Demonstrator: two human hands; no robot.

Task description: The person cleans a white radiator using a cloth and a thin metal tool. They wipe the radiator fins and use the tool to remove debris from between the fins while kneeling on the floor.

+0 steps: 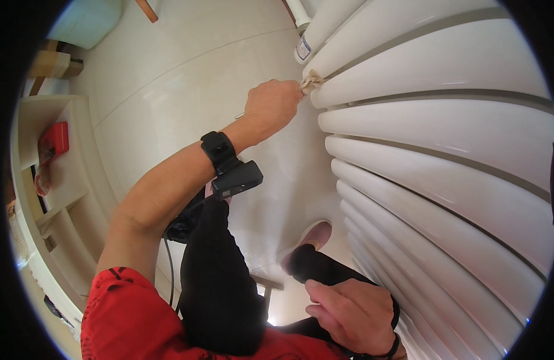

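My left hand (274,105) is closed around a thin metal rod (239,115), whose bare end sticks out behind the fist. At the rod's other end, a twisted beige cloth (311,81) is at the gap between two tubes of a white column radiator (421,121). The rod's middle is hidden in my fist. My right hand (355,312) is low by my right knee, with its fingers bent and the visible fingertips apart. I see nothing in it, though its palm is turned from view.
A white shelf unit (79,148) with a red box (56,140) is on the left. A pale bin-like container (86,22) stands at the upper left. The tiled floor (178,90) runs to the radiator. A dark cable (170,265) hangs beside my left leg.
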